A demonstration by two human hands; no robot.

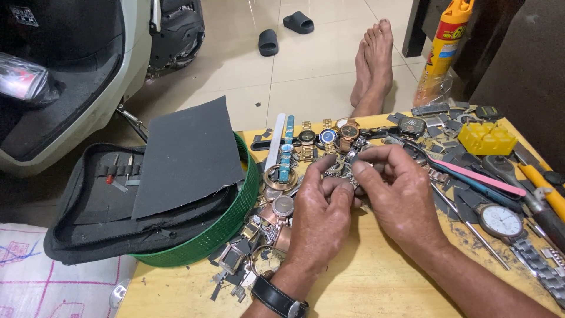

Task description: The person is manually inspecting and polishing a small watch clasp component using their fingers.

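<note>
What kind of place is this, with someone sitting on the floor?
Probably an informal watch repair spot at floor level: a low wooden table strewn with wristwatches, an open tool case, and a scooter parked beside it.

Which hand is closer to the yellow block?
Right. The right hand is beside the yellow block, a short gap apart; the left hand lies farther away, beyond it.

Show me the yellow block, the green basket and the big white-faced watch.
yellow block (486,138), head view, on its top face
green basket (226,227), head view, on its outer wall
white-faced watch (500,221), head view, on the dial
</note>
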